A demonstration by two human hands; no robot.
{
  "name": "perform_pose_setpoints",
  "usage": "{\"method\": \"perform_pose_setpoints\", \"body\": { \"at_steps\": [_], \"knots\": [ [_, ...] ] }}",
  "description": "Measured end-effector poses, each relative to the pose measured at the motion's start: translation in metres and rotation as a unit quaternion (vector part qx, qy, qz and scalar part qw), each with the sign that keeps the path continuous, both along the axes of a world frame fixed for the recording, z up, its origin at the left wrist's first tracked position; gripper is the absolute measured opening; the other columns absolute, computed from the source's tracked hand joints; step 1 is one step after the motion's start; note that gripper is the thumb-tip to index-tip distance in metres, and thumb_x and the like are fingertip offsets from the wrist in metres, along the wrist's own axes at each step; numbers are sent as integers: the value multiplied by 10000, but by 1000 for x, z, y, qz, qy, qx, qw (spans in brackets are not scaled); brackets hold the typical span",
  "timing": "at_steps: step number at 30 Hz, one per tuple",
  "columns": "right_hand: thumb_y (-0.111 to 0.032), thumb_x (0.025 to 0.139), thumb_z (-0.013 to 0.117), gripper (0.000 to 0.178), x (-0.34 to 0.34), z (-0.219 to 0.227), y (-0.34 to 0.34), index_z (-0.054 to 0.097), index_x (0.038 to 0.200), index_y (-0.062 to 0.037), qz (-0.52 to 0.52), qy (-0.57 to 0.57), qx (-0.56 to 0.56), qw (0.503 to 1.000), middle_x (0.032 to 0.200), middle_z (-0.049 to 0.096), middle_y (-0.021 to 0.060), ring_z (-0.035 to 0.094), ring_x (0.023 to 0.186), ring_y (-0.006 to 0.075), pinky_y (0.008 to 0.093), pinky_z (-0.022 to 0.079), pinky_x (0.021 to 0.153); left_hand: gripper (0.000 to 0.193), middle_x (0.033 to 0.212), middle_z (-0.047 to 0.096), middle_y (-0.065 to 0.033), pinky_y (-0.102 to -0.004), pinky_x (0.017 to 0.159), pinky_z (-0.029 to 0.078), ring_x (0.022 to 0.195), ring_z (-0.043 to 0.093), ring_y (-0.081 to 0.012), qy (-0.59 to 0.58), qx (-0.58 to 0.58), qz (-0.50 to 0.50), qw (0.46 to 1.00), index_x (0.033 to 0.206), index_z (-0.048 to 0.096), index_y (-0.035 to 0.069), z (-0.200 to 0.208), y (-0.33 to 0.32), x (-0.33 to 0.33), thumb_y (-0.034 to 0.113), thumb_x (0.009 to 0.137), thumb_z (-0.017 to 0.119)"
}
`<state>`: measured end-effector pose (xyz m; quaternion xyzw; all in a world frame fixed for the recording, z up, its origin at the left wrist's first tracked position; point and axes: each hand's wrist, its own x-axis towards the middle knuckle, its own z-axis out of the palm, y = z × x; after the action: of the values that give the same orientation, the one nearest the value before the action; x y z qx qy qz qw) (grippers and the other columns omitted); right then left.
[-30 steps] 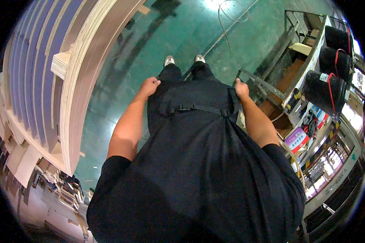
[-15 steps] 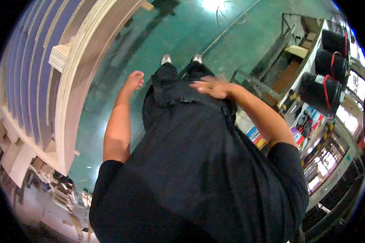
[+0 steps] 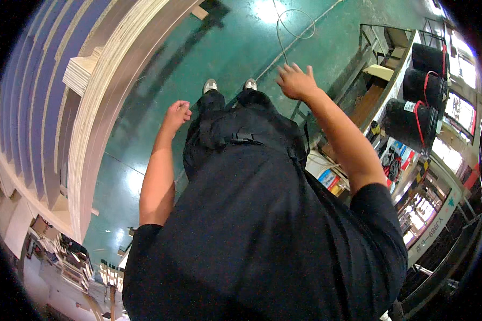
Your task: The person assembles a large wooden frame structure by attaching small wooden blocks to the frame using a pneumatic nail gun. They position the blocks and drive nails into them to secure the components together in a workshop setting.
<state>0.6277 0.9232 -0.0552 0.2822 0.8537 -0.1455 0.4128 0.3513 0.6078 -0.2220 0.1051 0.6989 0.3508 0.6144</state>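
My left hand (image 3: 177,116) hangs in front of me above the green floor, its fingers curled in and nothing visible in them. Nearest to it stands a large curved plywood frame (image 3: 93,107) on the left, which it does not touch. My right hand (image 3: 296,82) reaches out ahead, fingers spread, holding nothing. Below and beyond that hand a thin grey hose (image 3: 285,49) lies looped on the floor. Between my arms are my black clothes with a dark waist buckle (image 3: 245,139).
Blue-purple panels (image 3: 43,101) fill the plywood frame, with a wooden block (image 3: 80,74) sticking out. At right, black cylinders with red straps (image 3: 409,123) line a cluttered bench (image 3: 383,99). A small wood piece (image 3: 200,13) juts from the frame's far end over the green floor (image 3: 241,32).
My right hand has swung forward and up, away from my waist, with its fingers spreading. The left hand has dropped slightly. The view has shifted a little over the floor and bench.
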Motion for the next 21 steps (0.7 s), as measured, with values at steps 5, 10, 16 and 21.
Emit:
{"method": "perform_pose_setpoints", "body": {
  "at_steps": [5, 10, 16, 21],
  "knots": [
    [-511, 1118, 269, 609, -45, 50, -68, 398, 1600, -162, -94, 168, -412, 891, 1681, 334, 115, 249, 1570, 327, 603, 32, 1262, 305, 924, 690, -14, -278, 700, 513, 779, 634, -105, -12, -17, 48, 999, 1192, 656, 102, 4, -5, -2, 362, 1040, 612],
    [-657, 1075, 176, 772, -26, 0, 36, 377, 1612, -139, -138, -219, -154, 954, 1674, 342, 140, 277, 1560, 341, 645, 171, 1231, 299, 924, 697, -31, -286, 722, 519, 774, 629, -110, -30, 23, 31, 999, 1192, 657, 82, 9, 4, -6, 337, 1044, 612],
    [-597, 1100, 183, 708, -36, 97, -88, 386, 1609, -150, -183, 277, -392, 858, 1678, 347, 92, 298, 1558, 275, 595, 95, 1267, 288, 980, 711, -51, -296, 812, 534, 861, 655, -137, -12, 74, 60, 995, 1221, 655, 56, 36, 13, -6, 282, 1051, 601],
    [-543, 1113, 174, 670, 25, 113, -40, 433, 1581, -140, -32, -182, -210, 960, 1674, 344, 108, 343, 1537, 291, 616, 64, 1269, 374, 1202, 703, -126, -333, 986, 508, 1136, 651, -191, 57, 232, -50, 970, 1329, 614, 15, 172, 60, -23, 278, 1069, 562]
  ]
}}
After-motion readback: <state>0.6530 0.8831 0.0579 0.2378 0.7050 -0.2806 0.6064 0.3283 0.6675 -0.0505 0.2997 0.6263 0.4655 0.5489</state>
